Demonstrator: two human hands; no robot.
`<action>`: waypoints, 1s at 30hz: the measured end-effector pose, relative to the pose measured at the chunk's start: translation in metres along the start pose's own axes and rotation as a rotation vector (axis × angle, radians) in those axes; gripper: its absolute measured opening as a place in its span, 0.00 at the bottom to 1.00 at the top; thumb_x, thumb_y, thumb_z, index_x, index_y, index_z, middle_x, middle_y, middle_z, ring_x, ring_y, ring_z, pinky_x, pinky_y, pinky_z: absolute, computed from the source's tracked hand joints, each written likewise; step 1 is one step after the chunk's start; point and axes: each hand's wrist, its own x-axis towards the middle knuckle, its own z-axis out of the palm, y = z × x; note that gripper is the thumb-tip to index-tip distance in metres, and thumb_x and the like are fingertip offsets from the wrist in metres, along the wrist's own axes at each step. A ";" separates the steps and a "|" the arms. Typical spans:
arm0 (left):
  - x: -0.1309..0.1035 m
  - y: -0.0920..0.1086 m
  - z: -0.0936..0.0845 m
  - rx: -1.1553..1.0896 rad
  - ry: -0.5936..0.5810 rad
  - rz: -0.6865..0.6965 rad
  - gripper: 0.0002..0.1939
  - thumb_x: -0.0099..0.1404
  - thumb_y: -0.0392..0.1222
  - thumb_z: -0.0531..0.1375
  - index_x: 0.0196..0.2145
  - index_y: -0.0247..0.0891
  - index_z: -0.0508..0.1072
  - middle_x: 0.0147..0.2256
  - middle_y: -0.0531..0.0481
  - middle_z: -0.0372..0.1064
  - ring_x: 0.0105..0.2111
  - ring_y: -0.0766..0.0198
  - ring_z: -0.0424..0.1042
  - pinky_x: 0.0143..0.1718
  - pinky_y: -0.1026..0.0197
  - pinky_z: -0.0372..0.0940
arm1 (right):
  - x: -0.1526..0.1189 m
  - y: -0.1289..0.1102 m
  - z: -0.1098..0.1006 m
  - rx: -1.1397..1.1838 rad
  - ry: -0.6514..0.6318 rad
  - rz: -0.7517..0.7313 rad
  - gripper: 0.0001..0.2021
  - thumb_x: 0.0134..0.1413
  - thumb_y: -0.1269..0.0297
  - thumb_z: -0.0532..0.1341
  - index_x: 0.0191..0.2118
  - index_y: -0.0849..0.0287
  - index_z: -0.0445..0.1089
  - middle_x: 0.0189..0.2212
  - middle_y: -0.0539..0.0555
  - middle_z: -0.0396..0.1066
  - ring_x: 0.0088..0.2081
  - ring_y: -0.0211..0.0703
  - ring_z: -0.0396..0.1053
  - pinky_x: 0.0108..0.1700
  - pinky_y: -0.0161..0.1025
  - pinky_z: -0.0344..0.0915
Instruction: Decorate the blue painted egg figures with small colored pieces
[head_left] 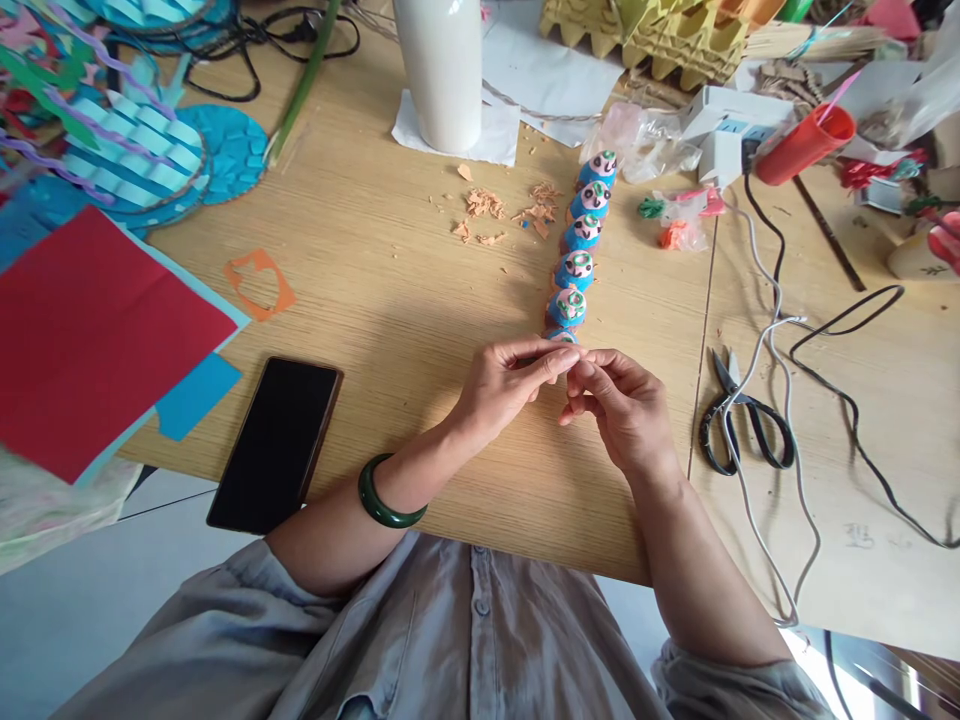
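Note:
My left hand [506,385] and my right hand [622,405] meet at their fingertips, low over the wooden table. Both hands are pinched closed; whatever lies between the fingertips is too small or too hidden to name. Just beyond them a row of several blue domed pieces [570,306] with pink tops and small green and dark details runs away from me. The nearest domed piece is partly covered by my fingers. A dark green bangle [382,492] circles my left wrist.
A black phone [276,445] lies left, near red paper [112,340] and an orange cut-out [259,284]. Black-handled scissors [742,415] and cables lie right. A white cylinder [442,75] stands behind orange scraps [484,205]. A red cup [806,145] and egg cartons [652,35] are farther back.

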 end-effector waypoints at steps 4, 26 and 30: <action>-0.001 0.003 0.001 -0.039 -0.011 -0.061 0.18 0.62 0.57 0.69 0.39 0.40 0.86 0.25 0.55 0.65 0.19 0.76 0.54 0.18 0.66 0.49 | -0.001 -0.001 0.000 -0.031 0.028 -0.034 0.16 0.49 0.51 0.75 0.29 0.58 0.75 0.23 0.46 0.71 0.21 0.32 0.68 0.22 0.33 0.74; 0.001 0.002 0.000 -0.088 -0.016 -0.079 0.19 0.56 0.56 0.73 0.35 0.36 0.84 0.24 0.55 0.66 0.18 0.77 0.56 0.17 0.68 0.49 | 0.001 -0.001 -0.002 -0.022 -0.012 0.028 0.19 0.50 0.46 0.73 0.28 0.58 0.77 0.23 0.47 0.70 0.23 0.33 0.67 0.23 0.34 0.75; 0.001 0.003 0.000 -0.093 -0.004 -0.065 0.20 0.55 0.56 0.74 0.35 0.35 0.84 0.24 0.54 0.66 0.17 0.78 0.56 0.17 0.68 0.49 | 0.002 0.001 -0.002 -0.007 -0.032 0.054 0.21 0.52 0.44 0.71 0.28 0.59 0.77 0.23 0.48 0.71 0.22 0.33 0.68 0.22 0.34 0.75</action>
